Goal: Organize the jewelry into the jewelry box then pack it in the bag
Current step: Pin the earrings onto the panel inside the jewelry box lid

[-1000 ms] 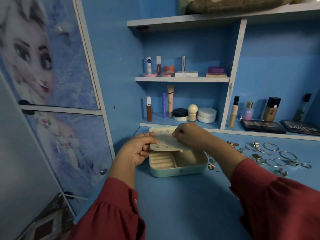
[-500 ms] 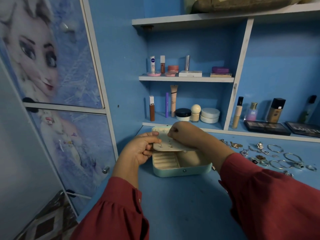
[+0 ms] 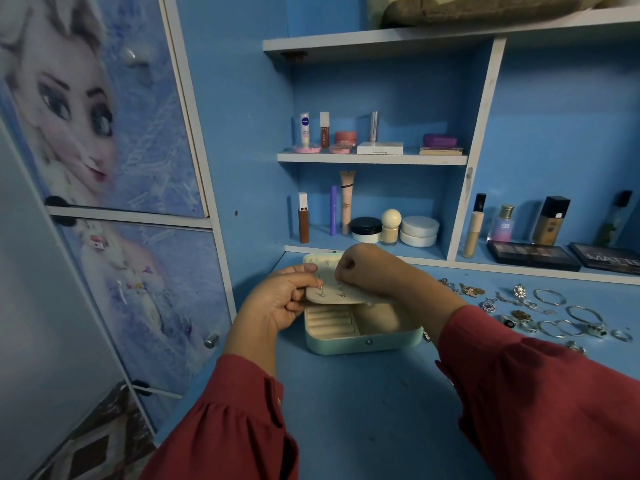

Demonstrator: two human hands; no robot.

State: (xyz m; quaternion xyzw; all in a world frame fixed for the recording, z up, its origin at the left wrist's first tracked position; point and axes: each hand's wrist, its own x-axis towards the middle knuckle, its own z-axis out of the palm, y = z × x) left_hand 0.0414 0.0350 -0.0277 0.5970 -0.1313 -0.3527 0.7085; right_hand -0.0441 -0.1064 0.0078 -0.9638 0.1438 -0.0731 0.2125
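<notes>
A mint-green jewelry box (image 3: 363,341) stands open on the blue desk, its cream ring rolls and an empty compartment showing. Above it my left hand (image 3: 280,299) grips the left edge of a cream earring panel (image 3: 346,295) that carries a few small studs. My right hand (image 3: 363,270) hovers over the panel's back edge with fingers pinched together on it, what they pinch is hidden. Loose jewelry (image 3: 540,313), rings, bangles and pendants, lies spread on the desk to the right of the box.
Cosmetics fill the shelves (image 3: 372,157) behind the box, and bottles and dark palettes (image 3: 533,256) line the back right. A cabinet with printed doors (image 3: 114,168) closes off the left. A brown bag (image 3: 478,8) lies on the top shelf.
Both hands stay at the earring panel with only small finger shifts. The view has drifted slightly, so the box sits a little further right in the frame.
</notes>
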